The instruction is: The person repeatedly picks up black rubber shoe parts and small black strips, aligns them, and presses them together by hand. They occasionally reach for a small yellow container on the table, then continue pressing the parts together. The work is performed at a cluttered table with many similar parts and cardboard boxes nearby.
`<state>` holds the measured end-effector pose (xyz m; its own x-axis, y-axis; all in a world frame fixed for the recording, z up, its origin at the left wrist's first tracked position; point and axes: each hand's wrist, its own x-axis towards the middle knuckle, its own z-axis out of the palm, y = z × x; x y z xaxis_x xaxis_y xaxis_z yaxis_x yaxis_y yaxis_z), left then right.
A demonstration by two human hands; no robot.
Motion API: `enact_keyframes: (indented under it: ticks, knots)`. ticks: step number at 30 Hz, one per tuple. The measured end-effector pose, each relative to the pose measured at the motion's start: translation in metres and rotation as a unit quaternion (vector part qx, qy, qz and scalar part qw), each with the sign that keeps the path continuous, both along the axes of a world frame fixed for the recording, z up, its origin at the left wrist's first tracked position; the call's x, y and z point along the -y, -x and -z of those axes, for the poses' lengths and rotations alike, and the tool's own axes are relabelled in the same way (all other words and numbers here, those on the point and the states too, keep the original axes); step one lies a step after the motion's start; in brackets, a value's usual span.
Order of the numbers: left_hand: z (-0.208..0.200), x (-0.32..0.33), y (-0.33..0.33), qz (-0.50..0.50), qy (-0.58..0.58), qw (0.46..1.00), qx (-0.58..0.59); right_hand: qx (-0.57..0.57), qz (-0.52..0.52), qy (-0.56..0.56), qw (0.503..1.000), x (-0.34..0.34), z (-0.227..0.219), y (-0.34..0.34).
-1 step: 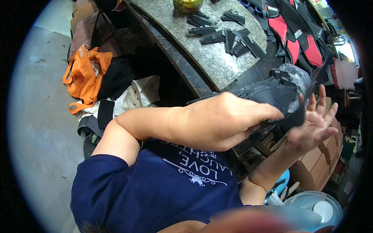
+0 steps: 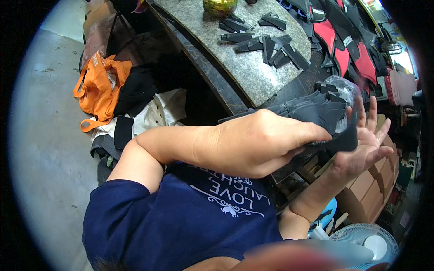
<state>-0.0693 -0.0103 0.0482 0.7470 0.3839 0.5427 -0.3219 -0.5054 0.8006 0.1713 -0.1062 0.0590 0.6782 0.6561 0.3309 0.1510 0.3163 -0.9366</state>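
My left hand (image 2: 262, 144) reaches across the front of my body, thumb pressed against curled fingers. It grips a thin black flexible piece (image 2: 342, 142) by one end, and the other end, smeared by motion, curls up beside my right palm. My right hand (image 2: 365, 143) is raised with its fingers spread and nothing in it. Behind my left hand, a fanned stack of black cut pieces (image 2: 312, 107) lies on the dark tabletop. Part of that stack is hidden by my hand. Clear plastic film (image 2: 346, 90) sits at the stack's far right.
A speckled stone slab (image 2: 266, 83) carries scattered black strips (image 2: 273, 47) and a yellow-green round container (image 2: 220, 7). Red and black pieces (image 2: 341, 43) cover the far right. Cardboard boxes (image 2: 361, 194) and a fan (image 2: 373, 244) stand lower right; an orange bag (image 2: 99, 86) lies left.
The black piece's free end has swung down from beyond my right fingers to beside the palm. My right fingers have shifted slightly; my left hand keeps its grip.
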Motion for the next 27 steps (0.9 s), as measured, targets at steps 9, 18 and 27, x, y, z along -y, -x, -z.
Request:
enact_keyframes:
  ticks: [9, 18, 27]
  knots:
    - [0.027, -0.013, -0.012, 0.204, 0.131, 0.969, 0.036, -0.009, -0.228, 0.176, 0.958, -0.021, -0.005, -0.004]
    - [0.04, -0.002, -0.021, 0.271, 0.072, 0.957, 0.07, -0.053, -0.299, 0.183, 0.935, -0.015, 0.005, 0.011]
    - [0.054, -0.036, -0.017, 0.167, 0.005, 0.986, -0.025, -0.234, -0.322, 0.002, 0.917, -0.024, 0.022, -0.011]
